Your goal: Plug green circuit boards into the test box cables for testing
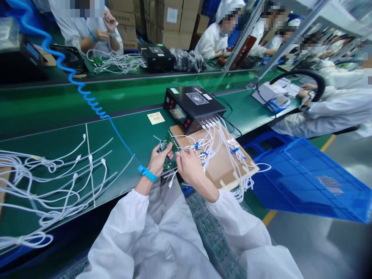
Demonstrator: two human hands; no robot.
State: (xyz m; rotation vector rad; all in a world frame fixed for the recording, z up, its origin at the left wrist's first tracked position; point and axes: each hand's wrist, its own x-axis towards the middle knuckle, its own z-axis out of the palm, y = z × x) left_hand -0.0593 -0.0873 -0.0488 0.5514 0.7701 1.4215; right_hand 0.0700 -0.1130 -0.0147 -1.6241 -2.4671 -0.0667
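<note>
Nearby, yellow note (156,117), writing illegible.

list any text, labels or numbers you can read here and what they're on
Nothing can be read for certain.
Yellow note on the green bench: handwriting, too small to read.
Black tester box: a green label, a white label and small front displays, all blurred.
White labels on the cardboard cartons at the back: too small to read.
Green circuit board held in the left hand, with the right hand beside it: no print can be made out.
</note>
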